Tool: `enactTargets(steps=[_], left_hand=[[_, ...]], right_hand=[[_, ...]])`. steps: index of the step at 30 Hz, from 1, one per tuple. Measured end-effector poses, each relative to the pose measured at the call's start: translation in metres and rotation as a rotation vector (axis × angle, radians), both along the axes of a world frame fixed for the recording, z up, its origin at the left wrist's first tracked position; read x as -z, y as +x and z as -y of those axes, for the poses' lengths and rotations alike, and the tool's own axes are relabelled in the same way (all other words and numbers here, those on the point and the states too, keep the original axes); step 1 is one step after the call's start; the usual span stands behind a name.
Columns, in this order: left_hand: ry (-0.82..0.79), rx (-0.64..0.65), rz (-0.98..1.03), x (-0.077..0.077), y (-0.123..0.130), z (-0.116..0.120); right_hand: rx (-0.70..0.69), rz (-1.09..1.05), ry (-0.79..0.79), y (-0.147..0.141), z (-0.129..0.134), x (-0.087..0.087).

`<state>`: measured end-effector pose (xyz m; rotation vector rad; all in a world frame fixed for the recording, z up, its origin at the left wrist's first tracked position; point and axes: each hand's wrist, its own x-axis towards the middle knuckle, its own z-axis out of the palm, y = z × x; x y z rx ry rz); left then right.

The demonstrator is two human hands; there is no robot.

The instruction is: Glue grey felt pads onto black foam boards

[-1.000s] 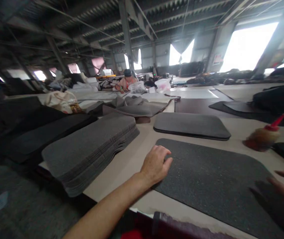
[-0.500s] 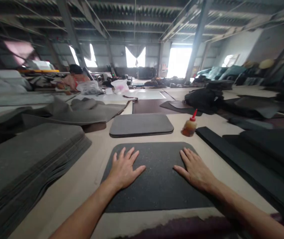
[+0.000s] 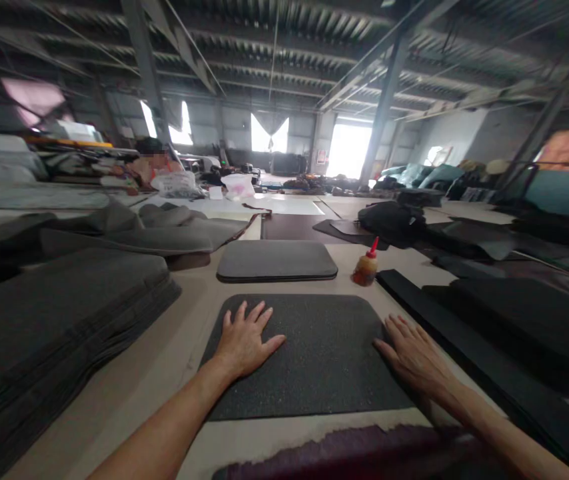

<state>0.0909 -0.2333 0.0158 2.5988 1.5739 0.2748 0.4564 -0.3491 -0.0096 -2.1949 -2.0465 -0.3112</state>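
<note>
A dark grey sheet (image 3: 314, 360) with rounded far corners lies flat on the table in front of me. My left hand (image 3: 244, 340) rests on its left part, palm down and fingers spread. Over its right edge is my right hand (image 3: 412, 350), open, with the thumb apart and the other fingers close together. Neither hand grips anything. Just beyond the sheet sits a small stack of lighter grey rounded sheets (image 3: 277, 260). A squeeze bottle (image 3: 366, 268) with a red nozzle and amber-brown contents stands to the right of that stack.
To the left is a tall pile of grey sheets (image 3: 64, 300), with loose grey pieces (image 3: 164, 233) behind it. Black strips and sheets (image 3: 464, 347) lie along the right. Dark purple material (image 3: 344, 457) is at the near edge. Farther off, a person (image 3: 152, 163) is at the left.
My right hand has slid rightward from the sheet's surface to its right edge. My left hand stays spread in its place. The view has tilted up and turned slightly right.
</note>
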Motion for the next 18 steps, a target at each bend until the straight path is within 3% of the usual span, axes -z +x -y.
enactTargets(steps=[2,5,8,13,15,18], left_hand=[[-0.003,0.0,-0.015,-0.002,0.001,0.001],[-0.005,-0.027,-0.06,-0.003,-0.003,0.008],[-0.01,0.015,-0.1,-0.003,-0.016,0.024],[-0.172,0.101,-0.115,-0.019,-0.049,0.063],[-0.211,0.207,-0.108,-0.022,-0.064,0.08],[-0.113,0.437,-0.096,-0.007,-0.086,0.102]], right_hand=[[-0.108,-0.037,0.023,-0.018,0.006,-0.008],[-0.276,-0.135,-0.095,-0.049,0.016,-0.017],[-0.328,-0.19,-0.215,-0.066,0.024,-0.021],[-0.418,-0.266,-0.34,-0.057,0.04,-0.03],[-0.487,-0.31,-0.375,-0.049,0.051,-0.031],[-0.536,-0.335,-0.397,-0.036,0.066,-0.023]])
